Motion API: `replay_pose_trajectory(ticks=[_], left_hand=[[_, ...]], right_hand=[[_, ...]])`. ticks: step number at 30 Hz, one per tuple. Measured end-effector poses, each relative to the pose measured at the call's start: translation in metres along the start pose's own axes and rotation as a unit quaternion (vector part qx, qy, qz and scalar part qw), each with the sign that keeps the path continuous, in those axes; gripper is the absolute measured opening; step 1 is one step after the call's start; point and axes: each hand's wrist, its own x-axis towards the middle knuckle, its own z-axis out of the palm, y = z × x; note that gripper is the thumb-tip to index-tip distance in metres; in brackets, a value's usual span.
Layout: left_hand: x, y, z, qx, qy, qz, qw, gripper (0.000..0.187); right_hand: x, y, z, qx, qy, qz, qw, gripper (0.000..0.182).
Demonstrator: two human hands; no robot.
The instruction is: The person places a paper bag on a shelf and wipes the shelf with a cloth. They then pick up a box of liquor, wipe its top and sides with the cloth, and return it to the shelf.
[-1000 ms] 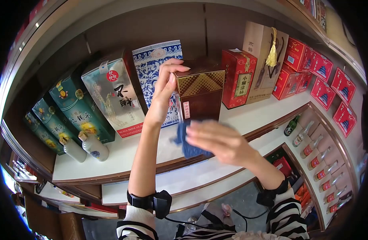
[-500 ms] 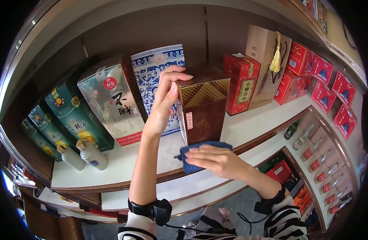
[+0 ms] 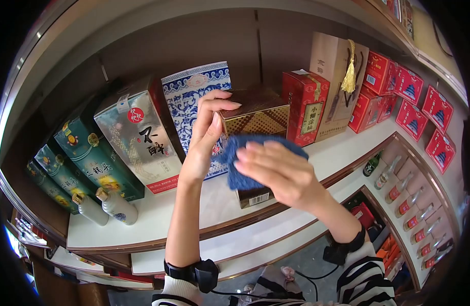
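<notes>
A dark brown gift box (image 3: 256, 104) with a gold patterned band stands on the white shelf. My left hand (image 3: 207, 120) grips its upper left edge, fingers on top and thumb on the near side. Against the front of the box, my right hand (image 3: 282, 176) presses a blue cloth (image 3: 232, 171), fingers laid across it. The cloth covers most of the front face; a barcode shows near the bottom. Behind my left hand is a blue-and-white patterned box (image 3: 181, 94). A red box (image 3: 307, 104) stands to the right of the brown one.
Left stand a silver box (image 3: 130, 137), green boxes (image 3: 100, 158) and two white bottles (image 3: 117, 209). At right are a paper bag (image 3: 332, 76) with a gold tassel and red boxes (image 3: 380, 76). Small bottles (image 3: 413, 222) line the lower right shelf. The shelf's front edge (image 3: 194, 237) is curved.
My right hand and the cloth have moved up from the bottom of the brown box to the upper part of its front. My left hand keeps its hold. The view has shifted slightly.
</notes>
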Motion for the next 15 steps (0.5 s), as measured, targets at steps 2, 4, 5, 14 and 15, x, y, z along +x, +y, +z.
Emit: replay_pose_trajectory(ticks=[2,4,5,14,15], left_hand=[[0.000,-0.003,-0.001,0.006,0.001,-0.001,1.000,0.035],[0.000,-0.003,-0.001,0.015,-0.001,-0.007,1.000,0.036],[0.000,-0.003,-0.001,0.015,-0.002,-0.007,1.000,0.036],[0.000,-0.003,0.003,0.010,0.009,-0.003,1.000,0.038],[0.000,-0.001,0.004,0.007,0.007,0.002,1.000,0.037]], right_hand=[[-0.023,-0.006,0.007,0.036,-0.037,0.029,0.998,0.026],[-0.042,-0.014,0.006,0.053,-0.060,0.039,0.996,0.027],[-0.050,-0.019,0.004,0.079,-0.111,0.063,0.989,0.030],[-0.023,-0.006,-0.026,0.094,-0.001,0.041,0.995,0.033],[-0.009,0.001,-0.030,0.039,0.050,0.030,0.998,0.033]])
